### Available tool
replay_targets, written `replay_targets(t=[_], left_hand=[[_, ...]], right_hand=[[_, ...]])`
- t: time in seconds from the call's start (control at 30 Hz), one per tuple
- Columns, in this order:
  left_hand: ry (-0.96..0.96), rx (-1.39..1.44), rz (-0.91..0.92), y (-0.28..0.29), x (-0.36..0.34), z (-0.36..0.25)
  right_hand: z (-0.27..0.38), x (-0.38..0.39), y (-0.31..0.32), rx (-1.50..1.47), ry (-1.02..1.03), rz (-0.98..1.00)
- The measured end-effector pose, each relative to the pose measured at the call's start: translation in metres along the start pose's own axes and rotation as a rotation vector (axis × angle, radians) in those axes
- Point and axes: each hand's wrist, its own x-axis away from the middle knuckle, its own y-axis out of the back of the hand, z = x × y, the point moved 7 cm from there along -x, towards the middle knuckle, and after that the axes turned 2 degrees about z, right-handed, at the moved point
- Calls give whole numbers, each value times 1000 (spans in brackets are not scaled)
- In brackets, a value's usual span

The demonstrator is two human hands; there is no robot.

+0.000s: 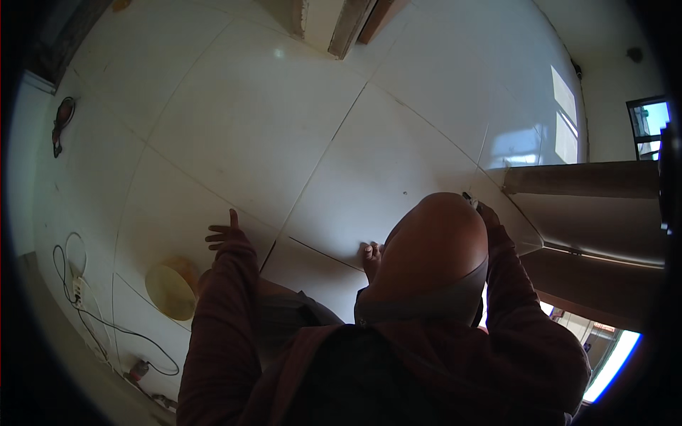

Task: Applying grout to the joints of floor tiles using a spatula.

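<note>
My left hand (226, 236) is held out over the pale floor tiles with its fingers and thumb spread, and nothing is in it. Below it and to the left is a cream-coloured round tub (170, 287), apart from the hand. Beyond my bent right knee (440, 241), my right hand (488, 214) is partly hidden. Its fingers are closed around a small dark and whitish thing (470, 200), whose kind I cannot make out. My bare foot (371, 259) rests on the tiles left of that knee.
A white power strip (79, 291) with looping cords lies at the lower left. A dark reddish object (62, 124) lies by the left wall. Brown wooden panels (582, 181) stand at the right, near a window (650, 124). A post-like wooden edge (348, 28) stands at the top.
</note>
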Motion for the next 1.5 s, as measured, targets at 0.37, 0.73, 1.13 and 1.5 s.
replay_targets(t=[0.37,0.73,1.13,1.5], left_hand=[[-536,-1598,385,-61,13,0],[-363,-1553,449,-51,11,4],[-284,-1490,469,-39,5,5],[-473,-1798,532,-92,6,-11]], right_hand=[[72,-233,-304,1399,647,574],[51,-229,-306,1833,825,459],[63,-265,-292,1816,430,517],[67,-255,-286,1913,298,479]])
